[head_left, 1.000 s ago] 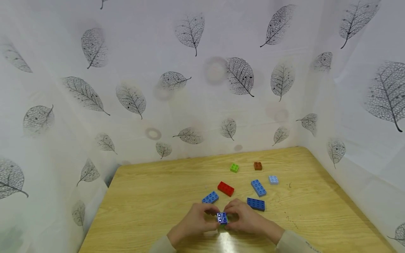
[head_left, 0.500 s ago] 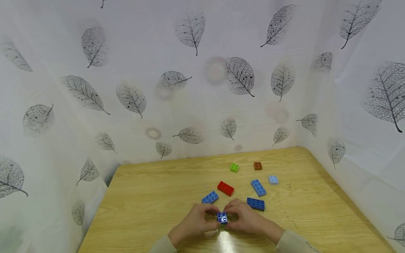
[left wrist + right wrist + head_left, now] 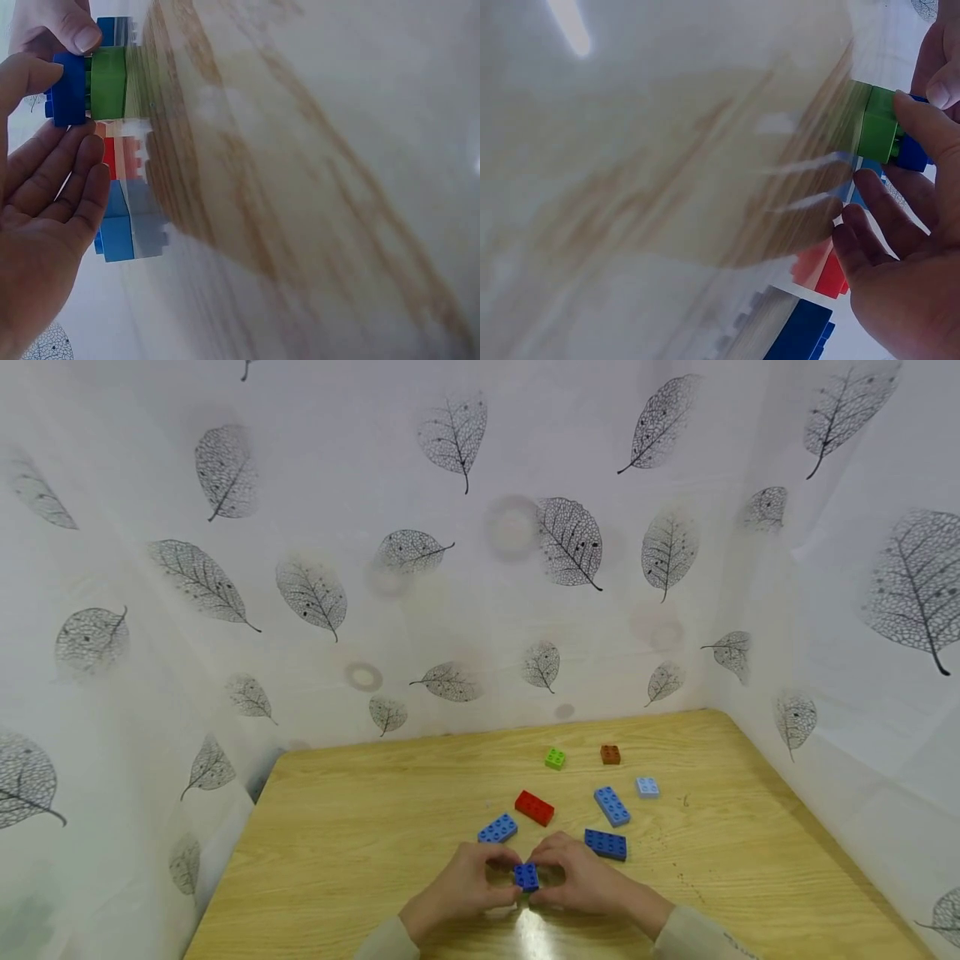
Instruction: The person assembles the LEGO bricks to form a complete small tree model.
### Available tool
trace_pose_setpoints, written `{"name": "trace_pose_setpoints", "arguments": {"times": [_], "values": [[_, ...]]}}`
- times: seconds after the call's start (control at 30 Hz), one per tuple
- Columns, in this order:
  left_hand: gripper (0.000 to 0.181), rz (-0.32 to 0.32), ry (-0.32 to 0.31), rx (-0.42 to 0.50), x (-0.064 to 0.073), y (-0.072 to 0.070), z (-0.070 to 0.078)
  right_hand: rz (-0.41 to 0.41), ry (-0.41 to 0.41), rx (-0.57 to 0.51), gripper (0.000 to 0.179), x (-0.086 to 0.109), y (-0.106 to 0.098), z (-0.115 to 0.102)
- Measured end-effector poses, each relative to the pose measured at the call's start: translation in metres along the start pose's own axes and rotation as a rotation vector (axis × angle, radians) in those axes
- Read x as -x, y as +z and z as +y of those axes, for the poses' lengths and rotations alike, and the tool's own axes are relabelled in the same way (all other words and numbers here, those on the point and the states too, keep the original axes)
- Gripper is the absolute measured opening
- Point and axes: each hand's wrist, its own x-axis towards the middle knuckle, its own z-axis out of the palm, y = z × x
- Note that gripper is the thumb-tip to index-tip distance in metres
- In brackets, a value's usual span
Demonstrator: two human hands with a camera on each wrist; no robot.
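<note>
In the head view, my left hand (image 3: pixel 467 881) and right hand (image 3: pixel 583 878) meet at a small blue four-stud toy brick (image 3: pixel 527 877) low over the table. Thumb and fingers of each hand pinch it from opposite sides. Beneath it stands a green brick (image 3: pixel 109 82), its base at the tabletop. Green studs show in a narrow gap between the two in the left wrist view, so the blue brick is not flush. From the right wrist view, my right thumb lies near the seam between the blue brick and the green one.
Just beyond the hands lie a light blue brick (image 3: pixel 498 828), a red brick (image 3: pixel 535 808) and a dark blue brick (image 3: pixel 605 844). Farther back are another blue brick (image 3: pixel 612 806), a pale blue one (image 3: pixel 647 787), a lime one (image 3: pixel 555 758) and a brown one (image 3: pixel 611 754).
The blue brick's top has tilted slightly between my fingers and lost its bright glare. Both hands stay in nearly the same place, and the other bricks lie as before.
</note>
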Motion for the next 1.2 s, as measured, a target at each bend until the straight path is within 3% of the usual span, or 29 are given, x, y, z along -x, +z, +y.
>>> {"name": "trace_pose_setpoints", "arguments": {"times": [0.37,1.2], "values": [[0.028,-0.015,-0.028,-0.001,-0.0006,-0.0014,0.0051,-0.006,0.020,-0.010,0.039,-0.0006,-0.0022,-0.0013],[0.022,0.005,0.001,-0.007,-0.0042,0.0073,0.0053,0.005,0.013,0.020,0.047,0.0007,-0.0046,-0.0020]]}}
